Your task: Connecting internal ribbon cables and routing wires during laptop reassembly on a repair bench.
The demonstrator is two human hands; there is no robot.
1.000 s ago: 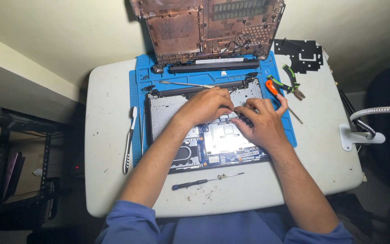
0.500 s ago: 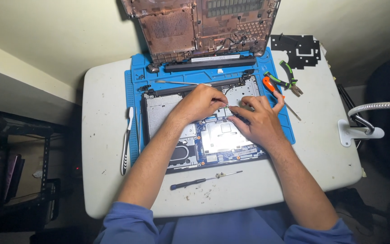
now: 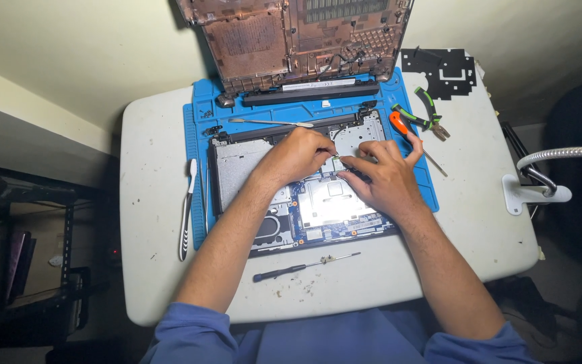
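Note:
An opened laptop base (image 3: 237, 165) with its circuit board and silver plate (image 3: 331, 202) exposed lies on a blue work mat (image 3: 200, 121). My left hand (image 3: 298, 155) rests over the middle of the board, fingers pinched at a small part. My right hand (image 3: 382, 175) meets it fingertip to fingertip at the same spot. What sits between the fingers is too small to make out.
The mat lies on a white table (image 3: 149, 202). A removed brown laptop cover (image 3: 298, 40) leans at the back. An orange-handled screwdriver (image 3: 402, 128), green pliers (image 3: 426, 114), a metal pry tool (image 3: 271, 123), a black screwdriver (image 3: 304, 267), a toothbrush (image 3: 186, 209), a black bracket (image 3: 439, 67) and a lamp base (image 3: 530, 192) lie around.
The view has drifted slightly. Both hands stay over the board, fingertips drawn closer together at one small spot.

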